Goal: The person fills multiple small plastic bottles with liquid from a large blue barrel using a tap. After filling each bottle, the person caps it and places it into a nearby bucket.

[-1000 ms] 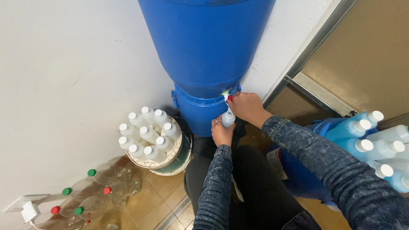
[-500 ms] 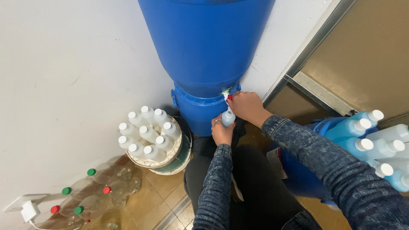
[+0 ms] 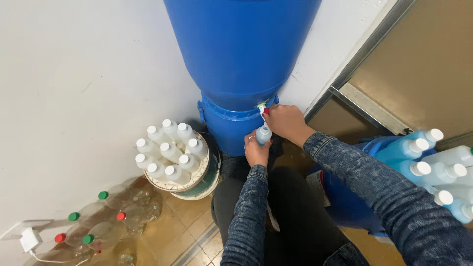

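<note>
Small bottle (image 3: pixel 263 134) held under tap (image 3: pixel 261 106) of large blue drum (image 3: pixel 241 64), against white wall (image 3: pixel 74 74).

Left hand (image 3: pixel 256 150) wrapped around bottle body from below, upright, mouth just under tap; right hand (image 3: pixel 286 122) closed on tap lever, red fingernail showing. Likely thin, light plastic, growing heavier with pale blue liquid, slippery if wet and easily squeezed, so best gripped firmly around mid-body, not neck. Tub of white-capped bottles (image 3: pixel 170 148) stood just beside drum on tiled floor (image 3: pixel 189 231); clear bottles with green and red caps (image 3: pixel 93 226) lay near wall; blue crate of filled bottles (image 3: pixel 423 162) sat at right.
</note>
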